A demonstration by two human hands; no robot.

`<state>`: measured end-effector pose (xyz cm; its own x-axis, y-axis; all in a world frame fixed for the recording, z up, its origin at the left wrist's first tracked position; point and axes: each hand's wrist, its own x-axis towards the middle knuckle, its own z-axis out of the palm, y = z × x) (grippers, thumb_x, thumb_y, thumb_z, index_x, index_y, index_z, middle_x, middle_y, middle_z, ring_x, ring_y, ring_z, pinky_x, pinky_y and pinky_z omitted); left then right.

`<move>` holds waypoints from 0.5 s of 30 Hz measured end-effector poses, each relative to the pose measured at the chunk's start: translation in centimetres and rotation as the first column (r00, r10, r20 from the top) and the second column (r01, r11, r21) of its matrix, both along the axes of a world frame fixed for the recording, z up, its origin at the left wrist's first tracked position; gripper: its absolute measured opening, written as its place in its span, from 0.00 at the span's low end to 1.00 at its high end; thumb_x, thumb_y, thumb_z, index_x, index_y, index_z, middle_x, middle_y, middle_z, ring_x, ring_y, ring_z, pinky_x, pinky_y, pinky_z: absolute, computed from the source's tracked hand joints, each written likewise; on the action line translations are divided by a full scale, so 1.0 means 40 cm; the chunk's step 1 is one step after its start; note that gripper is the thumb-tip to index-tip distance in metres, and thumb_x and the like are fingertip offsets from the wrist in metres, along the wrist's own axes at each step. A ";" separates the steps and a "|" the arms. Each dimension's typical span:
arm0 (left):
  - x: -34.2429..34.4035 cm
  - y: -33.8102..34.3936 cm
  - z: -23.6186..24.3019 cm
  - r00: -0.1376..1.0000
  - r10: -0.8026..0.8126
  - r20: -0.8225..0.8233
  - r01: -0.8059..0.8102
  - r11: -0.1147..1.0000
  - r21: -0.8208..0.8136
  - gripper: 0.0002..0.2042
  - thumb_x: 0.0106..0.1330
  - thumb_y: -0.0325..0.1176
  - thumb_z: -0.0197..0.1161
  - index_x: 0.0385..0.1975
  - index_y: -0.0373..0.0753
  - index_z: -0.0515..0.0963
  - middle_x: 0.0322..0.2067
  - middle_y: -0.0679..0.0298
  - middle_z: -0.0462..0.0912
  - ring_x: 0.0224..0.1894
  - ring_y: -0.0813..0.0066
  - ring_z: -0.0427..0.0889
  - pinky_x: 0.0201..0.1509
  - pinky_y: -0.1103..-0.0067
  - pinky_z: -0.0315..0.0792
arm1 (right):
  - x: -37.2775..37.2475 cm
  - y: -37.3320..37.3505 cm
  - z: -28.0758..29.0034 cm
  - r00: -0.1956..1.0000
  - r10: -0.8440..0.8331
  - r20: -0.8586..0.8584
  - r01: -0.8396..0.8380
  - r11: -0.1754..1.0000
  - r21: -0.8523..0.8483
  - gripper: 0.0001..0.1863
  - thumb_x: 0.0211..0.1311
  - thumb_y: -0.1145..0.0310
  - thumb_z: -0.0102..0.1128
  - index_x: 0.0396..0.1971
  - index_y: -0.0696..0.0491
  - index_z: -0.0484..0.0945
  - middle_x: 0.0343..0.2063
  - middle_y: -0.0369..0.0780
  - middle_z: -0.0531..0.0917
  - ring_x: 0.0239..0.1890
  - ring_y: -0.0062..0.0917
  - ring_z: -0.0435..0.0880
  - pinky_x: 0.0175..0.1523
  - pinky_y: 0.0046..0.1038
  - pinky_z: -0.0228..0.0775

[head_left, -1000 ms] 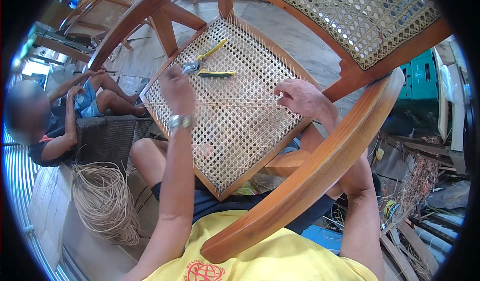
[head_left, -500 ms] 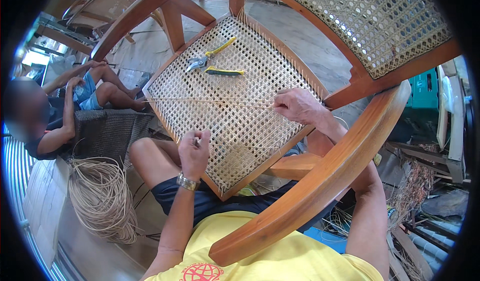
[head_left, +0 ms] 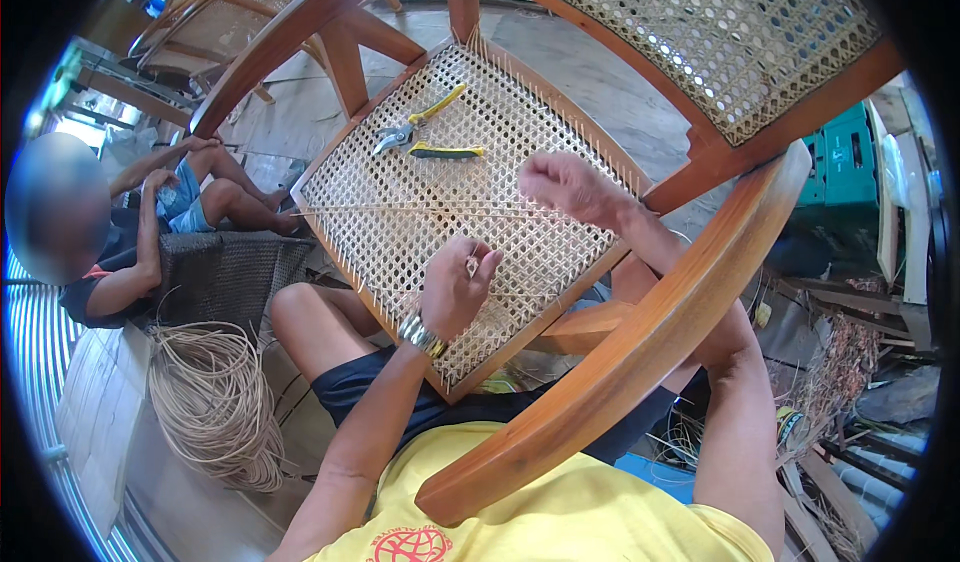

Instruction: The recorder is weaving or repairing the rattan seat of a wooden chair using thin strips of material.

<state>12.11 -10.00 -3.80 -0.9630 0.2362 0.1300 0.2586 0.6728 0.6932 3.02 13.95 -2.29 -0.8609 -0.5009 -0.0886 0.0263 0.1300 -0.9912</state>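
A woven cane seat [head_left: 380,190] in a wooden frame sits over my lap, with cane pegs along its edges and loose strands crossing it. My left hand [head_left: 460,284] is closed over the lower middle of the seat, a small pale bit, possibly cane, between thumb and fingers. My right hand [head_left: 574,188] is curled above the seat's right side; what its fingers hold is hidden. Pruning shears [head_left: 447,152] with yellow-and-dark handles lie open on the upper seat.
The chair's curved armrest [head_left: 610,332] crosses my lap; its caned back [head_left: 720,22] rises upper right. Another person [head_left: 140,262] sits at left near a cane coil [head_left: 213,407]. A green crate [head_left: 832,157] and scrap wood [head_left: 850,312] are at right.
My left hand dropped from the upper left of the seat, then moved right and slightly up to its lower middle. My right hand shifted up and left from the right edge.
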 end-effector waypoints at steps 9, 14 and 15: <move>-0.108 0.128 -0.025 0.985 -0.173 -0.003 0.168 0.963 -0.209 0.10 0.67 0.36 0.64 0.45 0.42 0.81 0.33 0.58 0.78 0.32 0.62 0.81 0.34 0.69 0.76 | 0.017 0.105 0.012 0.878 -0.160 -0.452 0.409 0.740 0.533 0.13 0.68 0.61 0.56 0.38 0.57 0.77 0.36 0.47 0.83 0.42 0.42 0.83 0.48 0.40 0.74; -0.092 0.159 -0.036 0.960 -0.272 -0.066 0.254 0.945 -0.204 0.08 0.69 0.36 0.61 0.44 0.45 0.80 0.32 0.58 0.77 0.32 0.58 0.81 0.32 0.66 0.75 | 0.045 0.164 -0.022 0.928 0.064 -0.366 0.229 0.678 0.698 0.16 0.68 0.56 0.57 0.38 0.56 0.77 0.38 0.47 0.83 0.45 0.44 0.82 0.51 0.42 0.73; -0.082 0.153 -0.032 0.950 -0.312 0.033 0.313 0.938 -0.150 0.08 0.68 0.35 0.62 0.43 0.43 0.80 0.33 0.57 0.77 0.32 0.56 0.81 0.34 0.65 0.75 | 0.042 0.182 -0.030 0.934 0.079 -0.349 0.206 0.678 0.705 0.14 0.67 0.59 0.58 0.38 0.57 0.78 0.35 0.48 0.83 0.42 0.42 0.83 0.48 0.41 0.73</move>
